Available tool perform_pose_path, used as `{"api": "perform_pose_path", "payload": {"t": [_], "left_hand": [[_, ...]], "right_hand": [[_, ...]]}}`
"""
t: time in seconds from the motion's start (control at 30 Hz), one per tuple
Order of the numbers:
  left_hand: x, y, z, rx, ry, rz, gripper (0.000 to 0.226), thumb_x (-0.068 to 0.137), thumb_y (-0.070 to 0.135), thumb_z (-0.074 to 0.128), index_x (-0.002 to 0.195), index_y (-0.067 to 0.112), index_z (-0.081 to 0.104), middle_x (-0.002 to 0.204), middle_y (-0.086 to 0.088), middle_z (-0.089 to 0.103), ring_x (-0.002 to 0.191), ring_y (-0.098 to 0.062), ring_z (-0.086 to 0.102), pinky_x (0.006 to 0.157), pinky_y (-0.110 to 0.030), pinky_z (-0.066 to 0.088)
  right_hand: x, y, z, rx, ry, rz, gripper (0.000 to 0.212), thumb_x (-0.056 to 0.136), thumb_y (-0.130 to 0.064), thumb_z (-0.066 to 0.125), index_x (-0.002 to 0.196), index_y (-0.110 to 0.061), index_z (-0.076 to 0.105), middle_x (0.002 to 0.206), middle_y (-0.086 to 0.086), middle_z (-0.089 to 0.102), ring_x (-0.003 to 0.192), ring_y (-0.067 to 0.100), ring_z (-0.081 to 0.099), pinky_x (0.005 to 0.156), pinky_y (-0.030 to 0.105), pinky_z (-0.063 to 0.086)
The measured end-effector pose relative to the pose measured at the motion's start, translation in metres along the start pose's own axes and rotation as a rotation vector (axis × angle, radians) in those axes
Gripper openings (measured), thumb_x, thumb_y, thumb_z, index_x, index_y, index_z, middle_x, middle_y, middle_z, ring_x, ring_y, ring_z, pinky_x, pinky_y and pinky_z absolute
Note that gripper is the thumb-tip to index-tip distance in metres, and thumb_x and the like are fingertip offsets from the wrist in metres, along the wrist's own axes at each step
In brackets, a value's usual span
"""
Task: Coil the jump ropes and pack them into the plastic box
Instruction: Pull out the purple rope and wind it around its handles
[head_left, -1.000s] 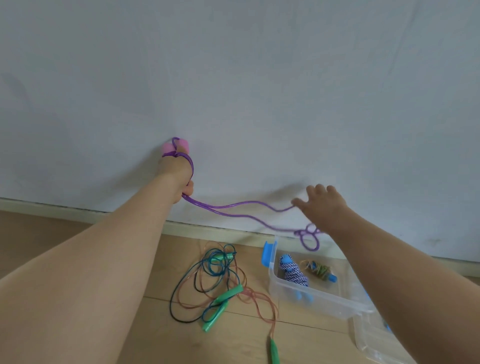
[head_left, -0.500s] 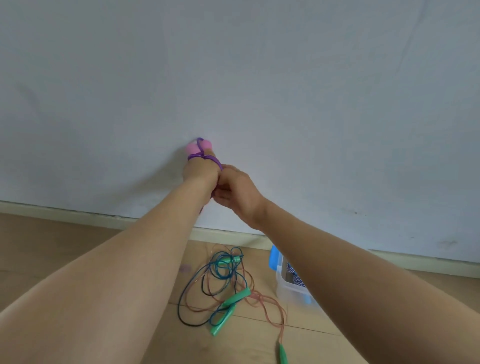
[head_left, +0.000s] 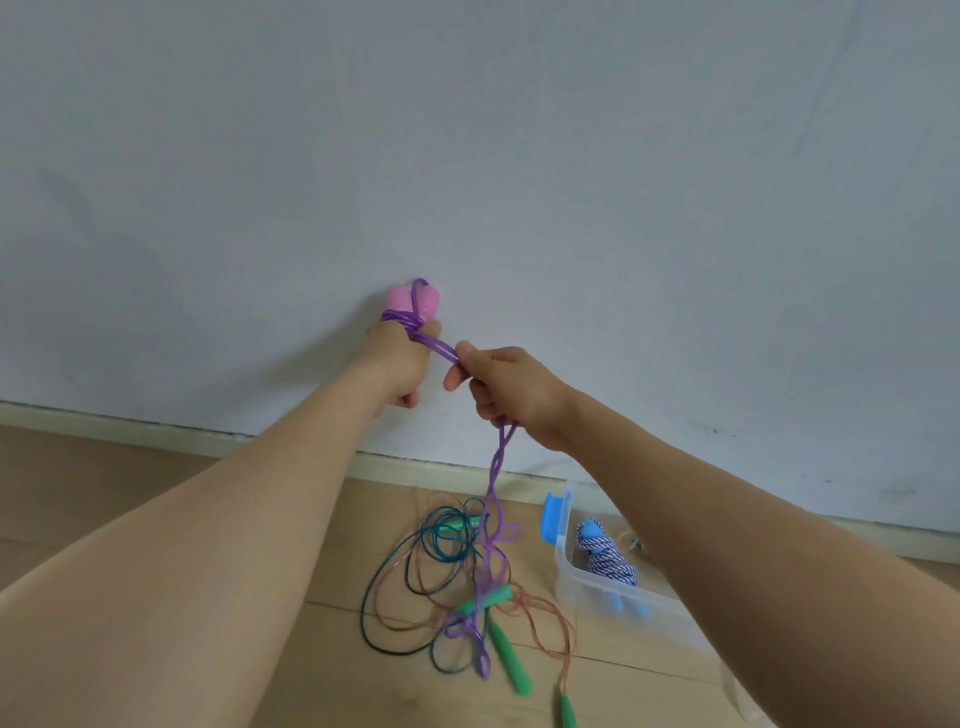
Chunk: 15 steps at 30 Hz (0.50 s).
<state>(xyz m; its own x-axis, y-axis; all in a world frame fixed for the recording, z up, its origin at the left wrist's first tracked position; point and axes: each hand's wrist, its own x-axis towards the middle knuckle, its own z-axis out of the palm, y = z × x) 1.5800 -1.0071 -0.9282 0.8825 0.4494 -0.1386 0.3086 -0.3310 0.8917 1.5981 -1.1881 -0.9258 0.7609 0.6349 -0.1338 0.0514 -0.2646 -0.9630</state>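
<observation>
Coiling step: gripped pink handles in clenched left hand, pinched purple jump rope in right hand with tail trailing to floor beside plastic box; judged to need slack drawn up for next wrap

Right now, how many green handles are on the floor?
4 green handles: one farthest away, two close together in the middle, one at the bottom edge. More may be hidden.

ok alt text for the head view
A person's left hand grips pink handles wound with a purple jump rope, while the right hand holds its doubled slack. On the wood floor lie tangled ropes and a clear plastic box.
</observation>
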Motion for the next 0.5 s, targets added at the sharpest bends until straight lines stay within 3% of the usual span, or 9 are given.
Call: {"api": "perform_pose_path", "payload": {"t": [0.07, 0.17, 0.23, 0.33, 0.4, 0.5], "left_hand": [[-0.006, 0.001, -0.007, -0.096, -0.13, 0.02, 0.008, 0.105, 0.016, 0.056, 0.107, 0.02, 0.063, 0.079, 0.0, 0.049, 0.052, -0.019, 0.036, 0.048, -0.026, 0.041], [-0.013, 0.005, -0.019, -0.302, -0.25, -0.003, 0.031, 0.096, -0.01, 0.062, 0.095, 0.018, 0.048, 0.071, -0.001, 0.034, 0.048, -0.012, 0.03, 0.044, -0.024, 0.031], [-0.019, 0.011, -0.023, -0.343, -0.331, -0.012, 0.04, 0.091, -0.018, 0.063, 0.089, 0.017, 0.044, 0.067, 0.001, 0.032, 0.049, -0.01, 0.029, 0.045, -0.023, 0.029], [-0.024, 0.021, -0.014, -0.314, -0.382, 0.024, 0.039, 0.09, -0.018, 0.06, 0.085, 0.017, 0.044, 0.067, 0.001, 0.034, 0.05, -0.011, 0.03, 0.046, -0.024, 0.028], [-0.022, 0.025, -0.003, -0.197, -0.302, 0.067, 0.029, 0.088, -0.015, 0.06, 0.091, 0.012, 0.05, 0.072, -0.004, 0.04, 0.052, -0.015, 0.037, 0.047, -0.027, 0.034], [-0.018, 0.021, 0.007, 0.384, -0.064, 0.188, 0.021, 0.086, -0.005, 0.062, 0.104, 0.005, 0.06, 0.092, -0.016, 0.061, 0.077, -0.034, 0.064, 0.064, -0.035, 0.049]], "right_hand": [[-0.004, 0.007, -0.013, -0.052, -0.025, -0.03, 0.046, 0.109, -0.047, 0.049, 0.097, -0.013, 0.076, 0.064, -0.003, 0.036, 0.06, 0.013, 0.035, 0.064, 0.027, 0.033], [-0.011, 0.023, -0.037, -0.248, 0.031, 0.0, 0.045, 0.108, -0.049, 0.05, 0.093, -0.013, 0.072, 0.074, 0.0, 0.052, 0.068, 0.015, 0.055, 0.075, 0.032, 0.045], [-0.015, 0.033, -0.051, -0.466, 0.023, 0.051, 0.045, 0.109, -0.048, 0.044, 0.091, -0.013, 0.066, 0.08, 0.003, 0.054, 0.07, 0.018, 0.064, 0.076, 0.036, 0.048], [-0.018, 0.041, -0.056, -0.748, -0.079, 0.172, 0.052, 0.111, -0.051, 0.033, 0.094, -0.014, 0.066, 0.075, 0.003, 0.052, 0.072, 0.022, 0.062, 0.075, 0.037, 0.047], [-0.02, 0.041, -0.047, -0.92, -0.126, 0.144, 0.056, 0.11, -0.056, 0.034, 0.089, -0.013, 0.064, 0.076, 0.002, 0.058, 0.073, 0.022, 0.059, 0.073, 0.036, 0.045], [-0.024, 0.038, -0.033, -1.202, -0.073, -0.184, 0.057, 0.109, -0.052, 0.038, 0.064, -0.017, 0.048, 0.059, 0.005, 0.051, 0.058, 0.026, 0.05, 0.064, 0.037, 0.043]]}}
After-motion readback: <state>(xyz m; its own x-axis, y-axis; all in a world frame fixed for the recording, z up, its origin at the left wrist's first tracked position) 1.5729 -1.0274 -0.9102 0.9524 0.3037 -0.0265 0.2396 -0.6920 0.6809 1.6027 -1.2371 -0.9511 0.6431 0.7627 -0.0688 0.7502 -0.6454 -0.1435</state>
